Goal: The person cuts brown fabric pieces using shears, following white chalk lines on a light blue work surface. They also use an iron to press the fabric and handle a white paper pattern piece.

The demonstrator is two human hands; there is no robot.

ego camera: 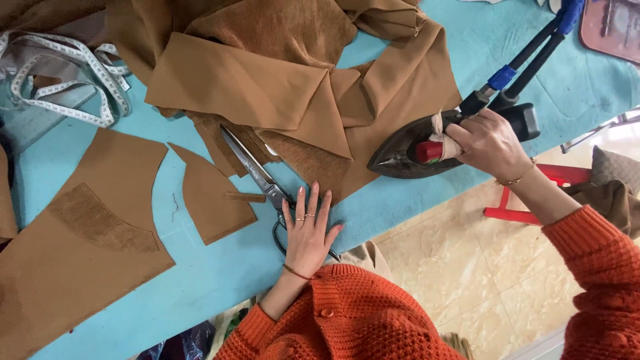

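My left hand (308, 233) lies flat, fingers spread, on the handles of large metal scissors (257, 170) on the teal table cover (220, 267). The blades point up-left towards a heap of brown fabric (267, 73). My right hand (487, 143) grips the red, cloth-wrapped handle of a dark iron (407, 155). The iron rests on the right edge of the brown fabric, tip pointing left. Black and blue hoses (527, 57) run from the iron up to the right.
Cut brown pieces lie at the left: a large one with a fuzzy patch (87, 233) and a smaller curved one (210, 200). A white measuring tape (73, 73) sits at the upper left. Beyond the table's edge are a tiled floor (467, 267) and a red stool (533, 200).
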